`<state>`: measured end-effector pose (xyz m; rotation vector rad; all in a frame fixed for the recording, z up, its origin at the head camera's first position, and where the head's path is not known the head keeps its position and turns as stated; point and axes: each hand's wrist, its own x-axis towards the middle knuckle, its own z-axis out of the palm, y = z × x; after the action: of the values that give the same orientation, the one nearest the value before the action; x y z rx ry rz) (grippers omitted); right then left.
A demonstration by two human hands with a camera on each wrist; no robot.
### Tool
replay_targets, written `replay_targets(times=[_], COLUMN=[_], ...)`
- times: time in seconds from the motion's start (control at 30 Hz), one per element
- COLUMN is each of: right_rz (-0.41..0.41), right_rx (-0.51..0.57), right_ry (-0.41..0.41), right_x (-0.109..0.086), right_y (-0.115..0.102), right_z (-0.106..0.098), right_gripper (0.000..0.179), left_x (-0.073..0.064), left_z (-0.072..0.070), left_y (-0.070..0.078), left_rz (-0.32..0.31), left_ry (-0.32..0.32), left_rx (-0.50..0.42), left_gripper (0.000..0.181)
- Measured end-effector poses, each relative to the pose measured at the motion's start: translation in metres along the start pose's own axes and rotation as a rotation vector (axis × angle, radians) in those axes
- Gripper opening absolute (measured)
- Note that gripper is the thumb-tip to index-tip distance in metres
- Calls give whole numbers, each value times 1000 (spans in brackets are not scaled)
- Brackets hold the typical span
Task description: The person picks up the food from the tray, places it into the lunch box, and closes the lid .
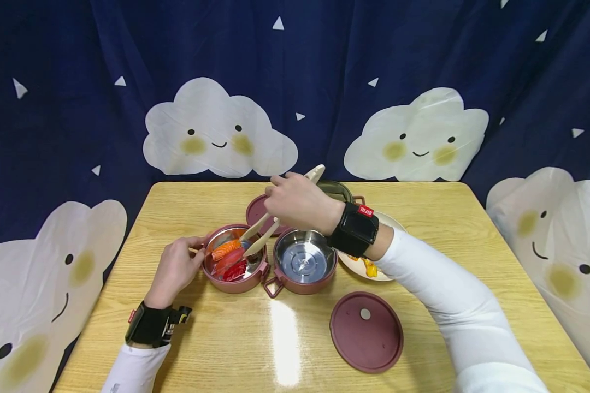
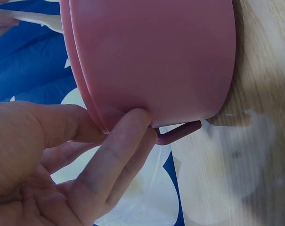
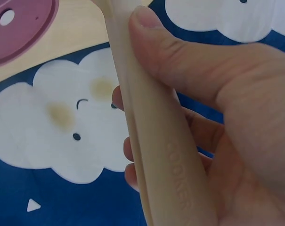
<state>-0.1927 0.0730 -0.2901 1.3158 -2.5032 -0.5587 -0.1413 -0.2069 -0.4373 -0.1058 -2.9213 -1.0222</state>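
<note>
While L hand (image 1: pixel 174 270) pinches pink pot (image 1: pixel 236 285) near handle (image 2: pixel 180 133), R hand (image 1: pixel 302 202) grips beige tongs (image 1: pixel 262 240), tips in same pot by orange & red food pcs (image 1: pixel 228 262). 2nd pot (image 1: pixel 305 289) just to R; pink lid (image 1: pixel 366 338) flat on tabletop (image 1: pixel 221 344).

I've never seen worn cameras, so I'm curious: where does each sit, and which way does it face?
Head: on the head, facing forward and down over the table; left hand, right hand and sleeves show.
Left wrist: on that wrist, facing the left pot; left fingers hold it near its handle; a bit of right hand shows.
Right wrist: on that wrist, facing the tongs in the right hand, lid and curtain beyond.
Shared: head and left wrist both show the left pot; head and right wrist, the tongs.
</note>
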Motion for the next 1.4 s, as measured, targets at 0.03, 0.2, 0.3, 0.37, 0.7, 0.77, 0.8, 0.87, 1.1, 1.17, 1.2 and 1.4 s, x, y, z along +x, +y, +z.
replay_targets(times=[0.03, 0.2, 0.3, 0.37, 0.7, 0.77, 0.8, 0.87, 1.1, 1.17, 1.2, 1.4], right_rz=[4, 6, 2, 0, 24, 40, 46, 54, 88, 97, 100, 131], right_rx=[11, 57, 85, 102, 85, 101, 110, 119, 142, 147, 148, 204], right_ry=[-9, -16, 19, 48, 91, 107, 119, 152, 235, 244, 249, 253], right_x=[-2, -15, -25, -32, -64, -71, -75, -82, -109, -116, -120, -144], right_y=[3, 14, 20, 23, 32, 35, 37, 41, 56, 60, 62, 72], right_z=[-1, -1, 2, 4, 9, 9, 8, 9, 18, 20, 21, 29], right_gripper=[6, 17, 24, 28, 38, 38, 38, 34, 36, 37, 37, 34], left_x=[0, 0, 0, 0, 0, 0, 0, 0, 0, 0, 0, -1], left_z=[0, 0, 0, 0, 0, 0, 0, 1, 1, 1, 1, 1], left_y=[0, 0, 1, 1, 0, 0, 0, 0, 1, 0, 0, 0], left_rz=[-2, -4, -2, -1, 3, 2, 3, 2, 4, 8, 9, 4], left_ry=[0, 2, 2, 2, 4, 2, 1, 1, 8, 11, 12, 11], left_rx=[0, 1, 4, 6, 3, 1, 1, 2, 1, 3, 3, 0], left_gripper=[29, 29, 29, 28, 29, 29, 29, 29, 29, 28, 28, 28])
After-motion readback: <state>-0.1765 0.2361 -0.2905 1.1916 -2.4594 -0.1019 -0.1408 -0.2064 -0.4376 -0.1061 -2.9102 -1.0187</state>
